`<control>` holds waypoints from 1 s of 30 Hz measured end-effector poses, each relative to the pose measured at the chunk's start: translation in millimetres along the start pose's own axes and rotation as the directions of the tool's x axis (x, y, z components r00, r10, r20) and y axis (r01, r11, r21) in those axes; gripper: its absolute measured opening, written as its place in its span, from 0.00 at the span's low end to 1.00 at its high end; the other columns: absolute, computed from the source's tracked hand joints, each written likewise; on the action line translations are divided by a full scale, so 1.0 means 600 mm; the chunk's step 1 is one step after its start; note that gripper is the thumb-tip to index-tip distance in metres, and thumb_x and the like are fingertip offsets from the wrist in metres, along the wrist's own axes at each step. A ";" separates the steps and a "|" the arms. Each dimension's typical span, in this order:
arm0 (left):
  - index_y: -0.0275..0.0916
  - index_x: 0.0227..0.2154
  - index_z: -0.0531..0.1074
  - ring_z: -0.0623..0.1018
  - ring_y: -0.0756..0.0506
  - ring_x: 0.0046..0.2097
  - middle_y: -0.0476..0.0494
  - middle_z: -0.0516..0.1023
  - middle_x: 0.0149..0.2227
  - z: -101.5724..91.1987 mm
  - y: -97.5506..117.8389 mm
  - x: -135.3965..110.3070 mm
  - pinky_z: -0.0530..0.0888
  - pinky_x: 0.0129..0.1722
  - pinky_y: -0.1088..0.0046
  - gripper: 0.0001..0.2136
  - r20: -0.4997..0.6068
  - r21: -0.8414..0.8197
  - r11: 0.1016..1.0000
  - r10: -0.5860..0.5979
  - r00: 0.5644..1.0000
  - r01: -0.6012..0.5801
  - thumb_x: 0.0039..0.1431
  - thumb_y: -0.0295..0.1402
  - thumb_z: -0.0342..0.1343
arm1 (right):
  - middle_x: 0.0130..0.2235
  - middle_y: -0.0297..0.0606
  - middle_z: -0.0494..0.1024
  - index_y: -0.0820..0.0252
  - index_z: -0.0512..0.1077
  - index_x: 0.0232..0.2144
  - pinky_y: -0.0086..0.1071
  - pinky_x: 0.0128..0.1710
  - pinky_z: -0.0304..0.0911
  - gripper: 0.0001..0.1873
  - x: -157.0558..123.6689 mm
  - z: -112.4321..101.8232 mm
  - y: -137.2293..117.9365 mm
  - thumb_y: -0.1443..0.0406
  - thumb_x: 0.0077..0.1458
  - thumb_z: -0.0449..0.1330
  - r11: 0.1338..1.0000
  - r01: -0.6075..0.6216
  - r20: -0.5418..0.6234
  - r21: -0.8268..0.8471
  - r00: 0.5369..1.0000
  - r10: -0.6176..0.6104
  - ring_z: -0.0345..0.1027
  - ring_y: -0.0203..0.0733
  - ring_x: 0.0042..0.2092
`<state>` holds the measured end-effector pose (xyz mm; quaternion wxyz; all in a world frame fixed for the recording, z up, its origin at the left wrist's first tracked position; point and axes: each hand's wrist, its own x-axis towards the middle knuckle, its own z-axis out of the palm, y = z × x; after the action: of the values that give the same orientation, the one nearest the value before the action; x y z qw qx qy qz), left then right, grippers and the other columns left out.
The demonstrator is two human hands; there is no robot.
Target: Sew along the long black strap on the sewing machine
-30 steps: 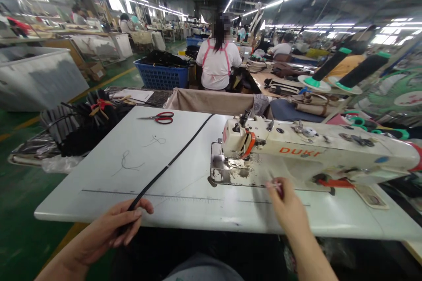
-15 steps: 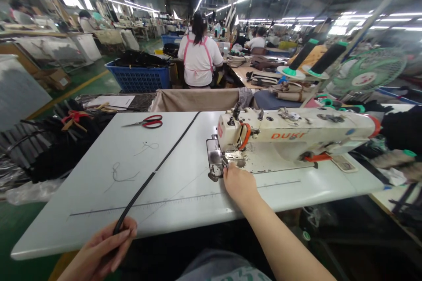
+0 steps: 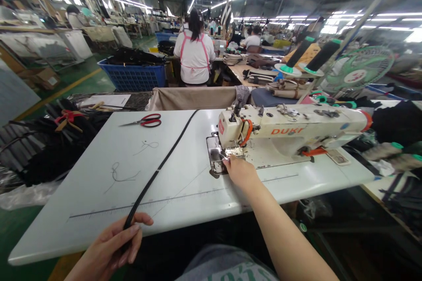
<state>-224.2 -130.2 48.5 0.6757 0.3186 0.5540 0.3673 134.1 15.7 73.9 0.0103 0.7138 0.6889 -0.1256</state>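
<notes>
My left hand (image 3: 117, 239) is closed on the near end of a long black strap (image 3: 165, 162) at the front edge of the white table (image 3: 99, 210). The strap runs diagonally across the table to its far edge. My right hand (image 3: 240, 170) reaches to the needle plate (image 3: 216, 158) of the white sewing machine (image 3: 290, 134), fingertips at the presser foot. Its fingers are bunched and mostly hidden behind the hand; what they touch or hold is unclear.
Red-handled scissors (image 3: 147, 120) and loose threads (image 3: 120, 174) lie on the table. Bundles of black straps (image 3: 49, 140) sit left. A blue basket (image 3: 135, 74) and a seated person in white (image 3: 194, 55) are ahead. Thread cones (image 3: 313, 55) and a green fan (image 3: 361, 72) stand right.
My right hand moved from the table's front edge up to the needle plate. My left hand kept hold of the strap end. The view shifted slightly right.
</notes>
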 end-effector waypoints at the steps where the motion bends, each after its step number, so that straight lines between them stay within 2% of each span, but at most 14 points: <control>1: 0.36 0.42 0.77 0.55 0.55 0.19 0.52 0.67 0.18 0.004 0.001 0.003 0.49 0.20 0.79 0.22 0.036 0.002 1.000 0.012 0.999 -0.013 0.58 0.51 0.66 | 0.46 0.54 0.85 0.68 0.75 0.51 0.43 0.47 0.71 0.22 0.003 -0.003 0.003 0.57 0.76 0.47 0.999 0.018 0.013 0.027 1.000 -0.018 0.81 0.52 0.47; 4: 0.36 0.38 0.77 0.54 0.55 0.19 0.53 0.65 0.16 0.012 0.002 0.017 0.47 0.20 0.78 0.20 0.122 0.004 0.999 0.052 0.991 -0.053 0.60 0.51 0.65 | 0.46 0.48 0.86 0.61 0.77 0.44 0.35 0.45 0.67 0.18 0.004 -0.012 0.004 0.58 0.75 0.50 0.979 0.158 0.062 0.131 0.984 -0.167 0.80 0.49 0.47; 7: 0.36 0.38 0.76 0.55 0.55 0.19 0.53 0.66 0.17 0.015 0.000 0.027 0.47 0.20 0.78 0.20 0.152 0.021 0.999 0.041 0.988 -0.045 0.59 0.51 0.65 | 0.46 0.39 0.86 0.56 0.78 0.43 0.31 0.43 0.65 0.09 -0.012 -0.017 0.001 0.61 0.70 0.58 0.920 0.316 0.079 0.233 0.936 -0.342 0.78 0.45 0.47; 9: 0.36 0.39 0.76 0.55 0.56 0.20 0.53 0.66 0.17 0.013 -0.002 0.026 0.47 0.20 0.79 0.20 0.121 0.012 0.999 0.035 0.992 -0.037 0.59 0.51 0.66 | 0.43 0.37 0.86 0.55 0.79 0.40 0.30 0.41 0.65 0.07 -0.031 -0.019 0.004 0.64 0.68 0.60 0.877 0.382 0.081 0.291 0.904 -0.420 0.78 0.44 0.44; 12: 0.37 0.39 0.77 0.58 0.56 0.22 0.51 0.70 0.22 0.003 -0.006 0.017 0.52 0.20 0.82 0.18 -0.008 -0.047 0.998 0.031 1.000 -0.031 0.57 0.48 0.69 | 0.37 0.32 0.85 0.54 0.80 0.35 0.28 0.40 0.66 0.08 -0.056 -0.017 0.016 0.65 0.66 0.62 0.810 0.441 0.077 0.387 0.860 -0.505 0.77 0.40 0.40; 14: 0.37 0.38 0.77 0.63 0.56 0.23 0.49 0.74 0.27 -0.006 -0.009 0.013 0.58 0.21 0.82 0.18 -0.105 -0.118 0.992 0.027 0.994 -0.040 0.53 0.44 0.72 | 0.38 0.32 0.85 0.55 0.80 0.35 0.27 0.43 0.68 0.08 -0.064 -0.013 0.028 0.67 0.65 0.61 0.785 0.443 0.049 0.434 0.858 -0.511 0.78 0.39 0.41; 16: 0.38 0.36 0.76 0.66 0.55 0.25 0.48 0.75 0.29 -0.014 -0.008 0.013 0.66 0.24 0.81 0.17 -0.174 -0.210 0.975 0.032 0.984 -0.069 0.48 0.39 0.75 | 0.40 0.34 0.84 0.57 0.80 0.38 0.28 0.44 0.69 0.10 -0.066 -0.008 0.038 0.69 0.65 0.57 0.792 0.416 0.003 0.447 0.885 -0.466 0.78 0.39 0.42; 18: 0.38 0.33 0.75 0.66 0.55 0.25 0.50 0.73 0.28 -0.017 -0.004 0.016 0.70 0.25 0.80 0.16 -0.196 -0.303 0.948 0.037 0.980 -0.096 0.45 0.35 0.75 | 0.40 0.36 0.84 0.58 0.78 0.39 0.29 0.43 0.69 0.12 -0.065 -0.003 0.044 0.70 0.65 0.54 0.820 0.378 -0.047 0.430 0.916 -0.397 0.77 0.40 0.42; 21: 0.39 0.31 0.73 0.64 0.55 0.24 0.50 0.71 0.27 -0.012 0.007 0.022 0.69 0.23 0.81 0.16 -0.204 -0.412 0.903 0.040 0.978 -0.123 0.43 0.32 0.75 | 0.40 0.38 0.83 0.58 0.76 0.42 0.32 0.42 0.67 0.09 -0.062 0.004 0.046 0.68 0.64 0.56 0.872 0.329 -0.125 0.361 0.944 -0.304 0.75 0.43 0.41; 23: 0.39 0.32 0.73 0.63 0.55 0.25 0.51 0.71 0.27 -0.004 0.015 0.023 0.68 0.22 0.82 0.15 -0.203 -0.454 0.881 0.040 0.978 -0.130 0.44 0.31 0.74 | 0.41 0.42 0.83 0.58 0.77 0.44 0.36 0.44 0.65 0.10 -0.060 0.006 0.042 0.68 0.63 0.58 0.898 0.325 -0.175 0.298 0.943 -0.284 0.74 0.47 0.42; 27: 0.39 0.33 0.73 0.63 0.55 0.24 0.51 0.71 0.28 0.003 0.026 0.020 0.66 0.20 0.84 0.15 -0.187 -0.455 0.883 0.031 0.982 -0.115 0.45 0.30 0.74 | 0.44 0.46 0.84 0.58 0.79 0.45 0.39 0.51 0.61 0.15 -0.049 0.009 0.029 0.73 0.62 0.56 0.897 0.393 -0.224 0.201 0.910 -0.348 0.73 0.50 0.47; 30: 0.38 0.32 0.74 0.62 0.56 0.24 0.50 0.70 0.28 0.002 0.028 0.017 0.61 0.17 0.86 0.15 -0.190 -0.385 0.914 0.053 0.980 -0.124 0.46 0.33 0.75 | 0.44 0.46 0.84 0.57 0.78 0.48 0.39 0.50 0.62 0.15 -0.045 0.012 0.014 0.71 0.63 0.56 0.892 0.412 -0.250 0.184 0.897 -0.363 0.74 0.50 0.47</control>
<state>-224.1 -112.7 57.8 0.6571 0.1669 0.5108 0.5286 140.8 -12.6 70.8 -0.1710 0.5665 0.7958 -0.1288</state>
